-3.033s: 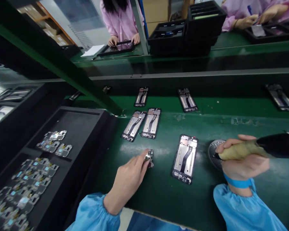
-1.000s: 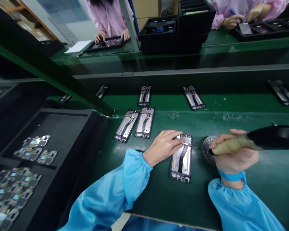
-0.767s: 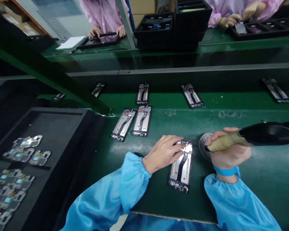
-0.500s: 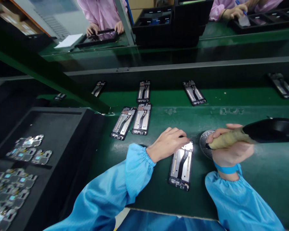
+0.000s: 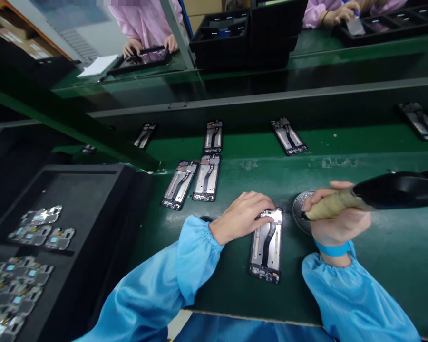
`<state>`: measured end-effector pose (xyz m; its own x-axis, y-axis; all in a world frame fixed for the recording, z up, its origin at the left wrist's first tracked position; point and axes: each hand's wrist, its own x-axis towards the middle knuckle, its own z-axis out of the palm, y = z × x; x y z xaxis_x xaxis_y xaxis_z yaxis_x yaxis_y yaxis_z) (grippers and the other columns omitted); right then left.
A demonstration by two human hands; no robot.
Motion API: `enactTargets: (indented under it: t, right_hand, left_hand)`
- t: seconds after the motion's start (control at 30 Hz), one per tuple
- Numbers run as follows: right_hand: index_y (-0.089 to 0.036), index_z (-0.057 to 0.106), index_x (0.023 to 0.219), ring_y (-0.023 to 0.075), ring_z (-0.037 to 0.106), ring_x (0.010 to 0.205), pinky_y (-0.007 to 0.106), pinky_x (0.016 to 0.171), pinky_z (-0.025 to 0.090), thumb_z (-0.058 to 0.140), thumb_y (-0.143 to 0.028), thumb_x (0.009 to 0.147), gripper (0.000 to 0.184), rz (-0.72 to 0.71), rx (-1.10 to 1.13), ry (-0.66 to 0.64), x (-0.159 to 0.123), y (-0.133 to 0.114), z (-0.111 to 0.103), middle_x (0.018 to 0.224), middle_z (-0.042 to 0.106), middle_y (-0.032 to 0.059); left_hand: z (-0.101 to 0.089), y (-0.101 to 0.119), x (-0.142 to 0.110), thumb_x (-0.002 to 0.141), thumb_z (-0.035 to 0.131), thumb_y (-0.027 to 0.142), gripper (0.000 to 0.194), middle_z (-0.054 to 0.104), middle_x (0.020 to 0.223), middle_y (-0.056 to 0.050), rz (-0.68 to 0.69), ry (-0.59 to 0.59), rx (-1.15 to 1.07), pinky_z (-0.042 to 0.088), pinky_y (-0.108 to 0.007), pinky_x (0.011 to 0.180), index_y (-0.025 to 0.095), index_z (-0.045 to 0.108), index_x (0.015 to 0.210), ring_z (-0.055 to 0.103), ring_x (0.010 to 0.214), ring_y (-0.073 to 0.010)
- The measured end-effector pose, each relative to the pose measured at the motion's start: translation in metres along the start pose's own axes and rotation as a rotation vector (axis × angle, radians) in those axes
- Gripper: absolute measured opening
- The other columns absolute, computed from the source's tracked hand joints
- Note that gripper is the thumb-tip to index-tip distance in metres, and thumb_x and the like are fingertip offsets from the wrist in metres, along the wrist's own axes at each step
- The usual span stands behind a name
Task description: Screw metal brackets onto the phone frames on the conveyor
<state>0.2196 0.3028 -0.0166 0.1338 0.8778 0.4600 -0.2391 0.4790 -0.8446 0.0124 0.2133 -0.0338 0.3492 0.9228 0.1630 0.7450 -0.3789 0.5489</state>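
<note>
- Green workbench [image 5: 231, 294] spreads around the near phone frame [image 5: 275, 242], our landmark; well to its left, a black tray [image 5: 89, 187] bears circuit boards [image 5: 32, 232].
- Left of the landmark and farther off, two other phone frames [image 5: 180, 186] lie just beside each other.
- Against its upper left edge, our left hand [image 5: 240, 216] reaches over with bent fingers touching that end; we cannot tell whether they pinch anything.
- The landmark lies flat, inner side up, its dark ribbon [image 5: 267, 244] visible. Contact seems centred on its upper end.
- Just to its right sits a round metal dish [image 5: 299, 209]; our right hand [image 5: 342, 228] wraps firmly round a tool's tan grip [image 5: 337, 204], apart from the frame.
</note>
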Motion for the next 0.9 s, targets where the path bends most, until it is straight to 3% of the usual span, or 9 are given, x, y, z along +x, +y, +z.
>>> enactTargets:
  t: [0.23, 0.37, 0.43, 0.57, 0.9]
  right_hand:
    - [-0.023, 0.073, 0.105, 0.0198, 0.056, 0.038, 0.036, 0.038, 0.048, 0.066, -0.080, 0.093, 0.058, -0.003, -0.030, 0.008, -0.002, 0.002, -0.004, 0.059, 0.064, -0.0021]
    - [-0.023, 0.073, 0.105, 0.0204, 0.058, 0.040, 0.037, 0.039, 0.049, 0.065, -0.082, 0.093, 0.061, 0.004, -0.061, 0.019, -0.002, 0.002, -0.005, 0.060, 0.063, -0.0010]
    - [-0.022, 0.074, 0.106, 0.0204, 0.057, 0.039, 0.036, 0.038, 0.048, 0.065, -0.081, 0.093, 0.061, 0.003, -0.053, 0.014, -0.003, 0.001, -0.005, 0.060, 0.063, -0.0009]
    - [-0.022, 0.074, 0.107, 0.0198, 0.057, 0.039, 0.035, 0.038, 0.048, 0.065, -0.080, 0.094, 0.060, 0.001, -0.036, 0.005, -0.002, 0.002, -0.005, 0.061, 0.063, -0.0011]
    - [-0.023, 0.073, 0.104, 0.0202, 0.057, 0.038, 0.035, 0.037, 0.047, 0.066, -0.082, 0.091, 0.061, 0.009, -0.034, 0.022, -0.001, 0.004, -0.005, 0.060, 0.063, -0.0012]
  left_hand:
    - [0.002, 0.000, -0.014, 0.117, 0.061, 0.038, 0.026, 0.076, 0.142, -0.010, 0.140, 0.008, 0.229, 0.064, -0.043, 0.103, 0.020, 0.077, 0.127, 0.073, 0.125, -0.0265]
    - [0.005, 0.001, -0.015, 0.117, 0.059, 0.024, 0.021, 0.079, 0.140, -0.010, 0.207, 0.041, 0.356, 0.066, -0.039, 0.105, 0.018, 0.077, 0.128, 0.076, 0.126, -0.0241]
    - [0.006, 0.001, -0.018, 0.117, 0.060, 0.024, 0.022, 0.081, 0.139, -0.010, 0.221, 0.050, 0.360, 0.065, -0.039, 0.109, 0.018, 0.077, 0.130, 0.078, 0.126, -0.0230]
    - [0.005, 0.001, -0.022, 0.117, 0.061, 0.042, 0.032, 0.078, 0.143, -0.012, 0.204, 0.045, 0.318, 0.067, -0.040, 0.109, 0.017, 0.076, 0.131, 0.079, 0.127, -0.0252]
    - [0.005, 0.000, -0.027, 0.118, 0.060, 0.033, 0.026, 0.080, 0.142, -0.008, 0.249, 0.083, 0.318, 0.066, -0.038, 0.111, 0.021, 0.078, 0.132, 0.078, 0.132, -0.0236]
